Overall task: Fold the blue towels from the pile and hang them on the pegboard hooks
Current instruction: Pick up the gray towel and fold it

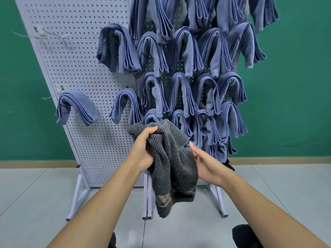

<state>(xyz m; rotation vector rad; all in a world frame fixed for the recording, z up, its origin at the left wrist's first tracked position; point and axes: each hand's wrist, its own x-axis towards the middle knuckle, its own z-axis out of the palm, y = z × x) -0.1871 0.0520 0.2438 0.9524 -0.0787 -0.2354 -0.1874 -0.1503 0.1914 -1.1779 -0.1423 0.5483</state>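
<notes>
Far left, upper pegboard (pixel 75 51): bare hooks (pixel 42 35), nothing on them. Judged to be the free slots for what remains.

Below them, a single towel (pixel 77 106) is draped over a peg, folded into layers with the fold uppermost so that it straddles the peg and stays put.

Centre-left: left hand (pixel 143 149) is raised in front of the board. Fingers and thumb are curled and clamped on a bunched top edge of a grey towel (pixel 172 158). This grip carries the weight, and the rest of the cloth hangs loose and crumpled below, not yet folded.

Note: the held cloth is dark grey with stripes, not blue.

Centre-right: right hand (pixel 207 163) is at the towel's right side with the thumb up along the cloth. Fingers reach in fairly straight and their tips are hidden in the folds, so I cannot tell whether they pinch or only touch. Likely feeling for an edge or corner to spread the cloth for folding.

Right half of board: blue towels (pixel 188 68) hang in close rows, each folded and draped over its peg, overlapping their neighbours. This side looks full. The pile is not in view.

Judgement: the step in hand is finding edges, before the first fold.
</notes>
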